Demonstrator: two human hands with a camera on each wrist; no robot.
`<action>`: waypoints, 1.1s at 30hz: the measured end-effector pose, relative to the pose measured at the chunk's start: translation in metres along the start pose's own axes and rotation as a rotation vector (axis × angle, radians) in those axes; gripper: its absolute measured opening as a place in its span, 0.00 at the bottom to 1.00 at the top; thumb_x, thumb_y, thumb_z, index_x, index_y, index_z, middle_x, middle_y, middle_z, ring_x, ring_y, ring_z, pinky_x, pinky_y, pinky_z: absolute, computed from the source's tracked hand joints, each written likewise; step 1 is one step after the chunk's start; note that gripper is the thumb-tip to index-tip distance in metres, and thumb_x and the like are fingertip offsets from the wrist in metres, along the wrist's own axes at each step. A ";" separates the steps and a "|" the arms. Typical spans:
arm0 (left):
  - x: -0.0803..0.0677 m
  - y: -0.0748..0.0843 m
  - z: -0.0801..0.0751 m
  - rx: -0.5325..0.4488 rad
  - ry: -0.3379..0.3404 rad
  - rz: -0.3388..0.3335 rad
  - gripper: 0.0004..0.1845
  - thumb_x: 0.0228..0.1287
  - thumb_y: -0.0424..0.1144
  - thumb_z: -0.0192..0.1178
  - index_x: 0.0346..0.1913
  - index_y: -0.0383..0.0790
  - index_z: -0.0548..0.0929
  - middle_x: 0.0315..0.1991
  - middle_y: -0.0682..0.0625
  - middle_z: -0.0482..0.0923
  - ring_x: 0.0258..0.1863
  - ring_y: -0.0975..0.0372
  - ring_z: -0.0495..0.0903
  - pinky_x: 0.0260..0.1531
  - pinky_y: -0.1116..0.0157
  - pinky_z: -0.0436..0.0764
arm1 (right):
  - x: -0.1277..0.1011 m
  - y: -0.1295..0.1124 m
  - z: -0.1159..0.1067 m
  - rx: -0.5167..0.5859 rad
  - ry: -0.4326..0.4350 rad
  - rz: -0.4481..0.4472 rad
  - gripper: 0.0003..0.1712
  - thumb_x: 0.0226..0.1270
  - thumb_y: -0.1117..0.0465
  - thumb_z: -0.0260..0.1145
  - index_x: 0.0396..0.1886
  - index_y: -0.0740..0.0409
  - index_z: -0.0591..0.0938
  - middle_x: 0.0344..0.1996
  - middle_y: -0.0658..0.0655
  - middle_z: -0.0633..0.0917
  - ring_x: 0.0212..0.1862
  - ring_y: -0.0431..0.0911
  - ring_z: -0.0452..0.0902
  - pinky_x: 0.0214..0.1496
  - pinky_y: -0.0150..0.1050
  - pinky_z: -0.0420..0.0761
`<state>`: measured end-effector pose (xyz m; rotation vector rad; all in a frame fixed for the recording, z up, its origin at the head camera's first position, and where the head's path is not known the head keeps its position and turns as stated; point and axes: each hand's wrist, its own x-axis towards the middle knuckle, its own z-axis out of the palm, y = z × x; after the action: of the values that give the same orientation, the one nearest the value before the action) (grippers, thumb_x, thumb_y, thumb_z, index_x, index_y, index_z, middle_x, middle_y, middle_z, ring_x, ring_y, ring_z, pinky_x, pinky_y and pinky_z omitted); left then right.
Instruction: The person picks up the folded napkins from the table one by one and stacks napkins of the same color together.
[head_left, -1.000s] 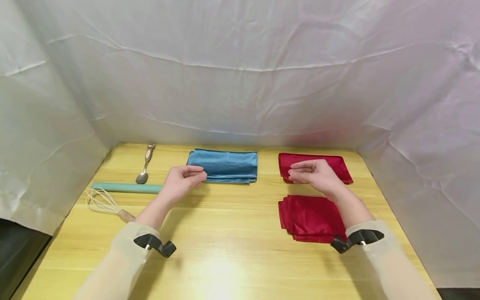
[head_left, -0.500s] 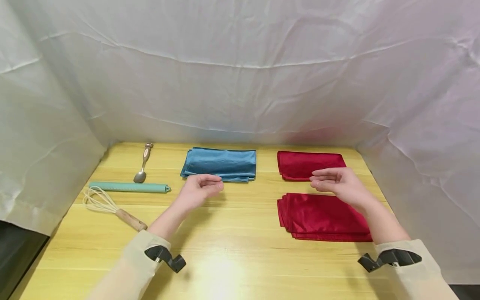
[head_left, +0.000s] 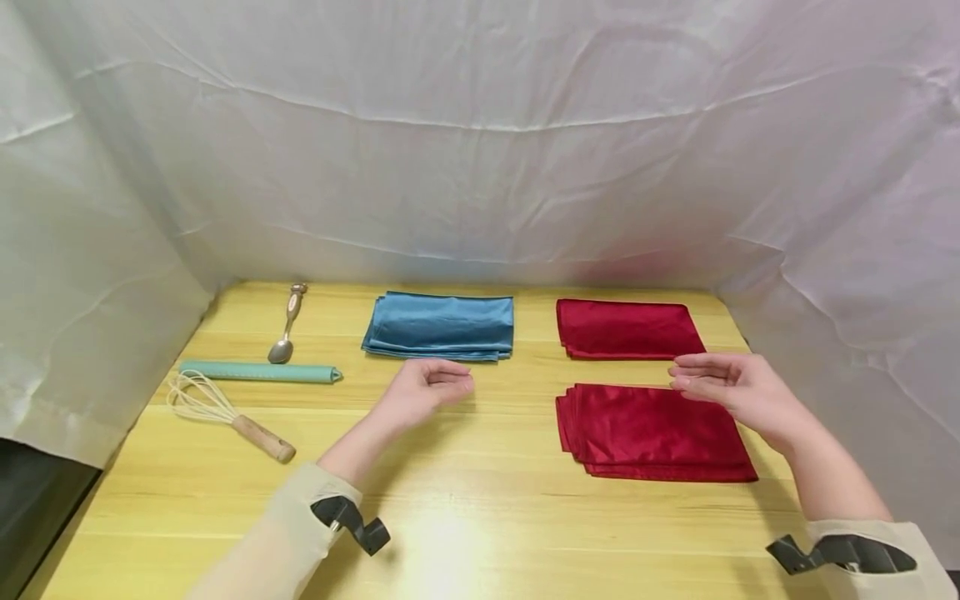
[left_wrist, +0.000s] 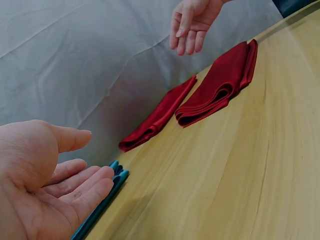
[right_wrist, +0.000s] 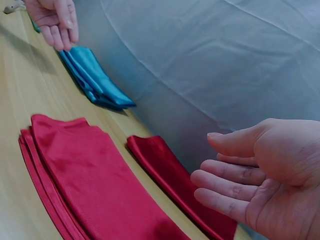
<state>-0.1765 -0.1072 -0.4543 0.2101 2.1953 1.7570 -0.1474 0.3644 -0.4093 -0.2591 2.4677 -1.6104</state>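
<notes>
Your left hand [head_left: 422,392] hovers relaxed and empty just before the blue folded cloths [head_left: 441,326]; your right hand [head_left: 738,388], equally empty, hangs over the nearer red cloth stack [head_left: 651,433] (apparently between steps). Next likely needs a clean pinch on one top layer.

Person wore loose cream long sleeves [head_left: 281,542], pushed up off the forearms. Black plastic camera mount [head_left: 351,523] was clipped at each cuff. Bare left hand [head_left: 422,392], bare right hand [head_left: 738,390]; no rings.

Left hand [head_left: 422,392] relaxed, right hand [head_left: 738,387] relaxed, both hands raised, empty
</notes>
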 end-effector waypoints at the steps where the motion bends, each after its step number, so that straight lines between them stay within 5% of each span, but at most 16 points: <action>1: 0.000 0.000 0.002 -0.003 -0.005 0.000 0.21 0.70 0.38 0.72 0.62 0.31 0.85 0.49 0.47 0.89 0.51 0.55 0.88 0.54 0.57 0.86 | -0.003 0.002 -0.003 -0.007 0.006 0.004 0.29 0.76 0.66 0.71 0.67 0.79 0.75 0.53 0.50 0.90 0.50 0.43 0.89 0.53 0.30 0.84; 17: 0.015 0.001 0.050 -0.126 -0.097 -0.033 0.26 0.70 0.36 0.72 0.65 0.25 0.80 0.52 0.41 0.87 0.53 0.52 0.87 0.54 0.58 0.86 | -0.030 0.032 -0.040 -0.042 0.076 0.117 0.24 0.77 0.63 0.70 0.67 0.68 0.79 0.50 0.41 0.90 0.49 0.40 0.89 0.49 0.21 0.79; 33: 0.030 -0.003 0.098 -0.137 -0.144 -0.061 0.26 0.68 0.35 0.74 0.63 0.24 0.81 0.52 0.41 0.87 0.53 0.54 0.87 0.53 0.59 0.86 | -0.039 0.061 -0.050 -0.097 0.106 0.195 0.38 0.80 0.57 0.68 0.74 0.80 0.66 0.54 0.45 0.89 0.50 0.40 0.89 0.49 0.21 0.80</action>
<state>-0.1719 -0.0081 -0.4803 0.2274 1.9532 1.7923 -0.1251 0.4424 -0.4429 0.0550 2.5619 -1.4627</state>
